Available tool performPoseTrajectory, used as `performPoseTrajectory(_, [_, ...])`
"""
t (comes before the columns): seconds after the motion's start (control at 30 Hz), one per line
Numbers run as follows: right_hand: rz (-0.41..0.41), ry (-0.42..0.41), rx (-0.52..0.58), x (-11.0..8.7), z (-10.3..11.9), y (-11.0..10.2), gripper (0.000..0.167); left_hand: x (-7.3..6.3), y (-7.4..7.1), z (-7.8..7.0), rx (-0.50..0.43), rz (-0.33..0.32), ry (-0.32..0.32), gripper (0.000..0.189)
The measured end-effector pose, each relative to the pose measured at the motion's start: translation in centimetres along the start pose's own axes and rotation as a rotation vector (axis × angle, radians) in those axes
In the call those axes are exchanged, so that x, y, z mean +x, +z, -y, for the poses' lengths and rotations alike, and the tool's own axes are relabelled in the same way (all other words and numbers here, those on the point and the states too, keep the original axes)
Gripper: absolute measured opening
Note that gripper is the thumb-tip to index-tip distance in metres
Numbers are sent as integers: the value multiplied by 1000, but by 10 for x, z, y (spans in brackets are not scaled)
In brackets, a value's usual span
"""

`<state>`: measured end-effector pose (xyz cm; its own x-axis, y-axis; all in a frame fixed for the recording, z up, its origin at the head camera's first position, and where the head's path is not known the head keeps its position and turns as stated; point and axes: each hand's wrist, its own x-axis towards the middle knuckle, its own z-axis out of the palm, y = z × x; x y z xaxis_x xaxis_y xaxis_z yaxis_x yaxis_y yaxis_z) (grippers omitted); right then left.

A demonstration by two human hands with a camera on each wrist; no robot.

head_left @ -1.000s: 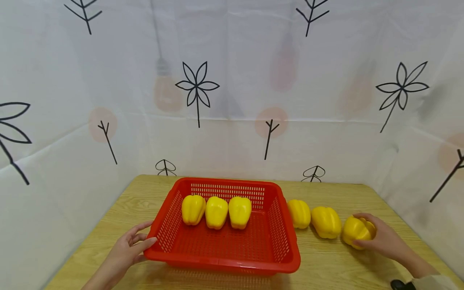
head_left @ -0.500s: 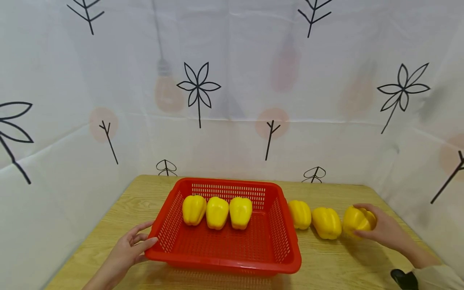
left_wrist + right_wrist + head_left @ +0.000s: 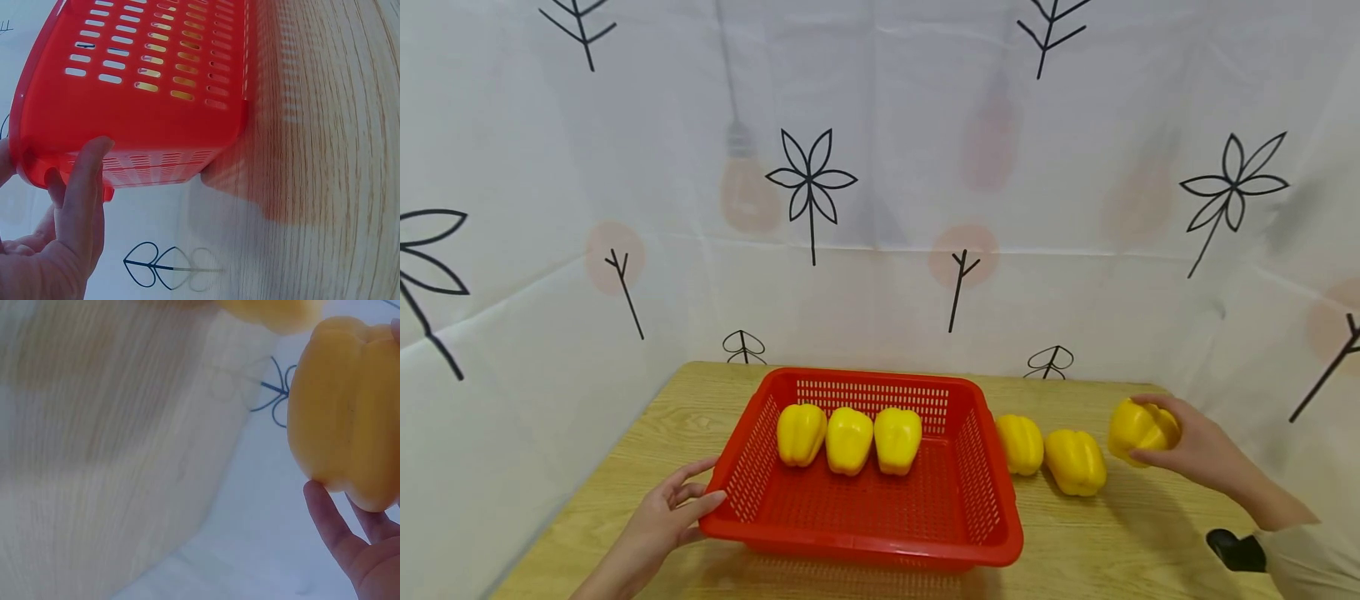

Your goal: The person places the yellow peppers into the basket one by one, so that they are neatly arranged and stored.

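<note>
Above the right side of the counter (image 3: 655, 437), a person's right hand (image 3: 1198, 446) is clamping a yellow pepper (image 3: 1138, 429) between its thumb and fingers, holding it clear of the wood. Its thumb is pressing on the pepper's near side, and in the right wrist view its fingertips are touching the lower edge.

At the left, the left hand (image 3: 662, 512) is gripping the red basket (image 3: 850, 546) by its near left corner, the thumb lying over the rim and fingers bearing on the outer wall. The basket is standing on the counter near its middle. Inside, three other peppers (image 3: 849, 442) are sitting side by side toward the far wall.

Just right of the basket, two more peppers (image 3: 1075, 464) are resting on the counter; the left one is lying farther off, partly hidden by the rim. A pale sleeve (image 3: 1311, 554) is covering the right forearm, and a black object (image 3: 1234, 550) is showing beside it. White cloth (image 3: 887, 108) with dark plant drawings is hanging along the far side.
</note>
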<state>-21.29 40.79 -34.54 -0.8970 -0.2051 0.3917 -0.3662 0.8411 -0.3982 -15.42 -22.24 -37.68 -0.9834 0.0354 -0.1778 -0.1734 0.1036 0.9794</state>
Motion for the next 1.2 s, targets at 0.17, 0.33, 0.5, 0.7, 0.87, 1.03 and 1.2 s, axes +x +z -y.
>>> performPoseTrajectory(0.17, [-17, -22, -13, 6, 6, -5, 71, 0, 0, 0, -3, 3, 1, 69])
performPoseTrajectory(0.33, [-13, -30, -11, 12, 14, -7, 71, 0, 0, -1, -7, 1, 1, 69])
performPoseTrajectory(0.5, [-6, -48, -1, 17, 22, -8, 72, 0, 0, -1, -8, 5, 3, 69])
performPoseTrajectory(0.7, [-30, -105, 0, 23, 32, -7, 69, 0, -1, -1, -16, 17, 12, 69])
performPoseTrajectory(0.87, [-33, -142, 21, 29, 43, -6, 68, 1, -1, 0, -14, 19, 10, 69])
performPoseTrajectory(1.03, [-25, -156, 40, 35, 55, -4, 68, 1, -2, 1, -6, 16, 7, 69])
performPoseTrajectory(1.2, [15, -134, 34, 40, 68, -3, 70, 1, -1, 1, -4, 13, 3, 69])
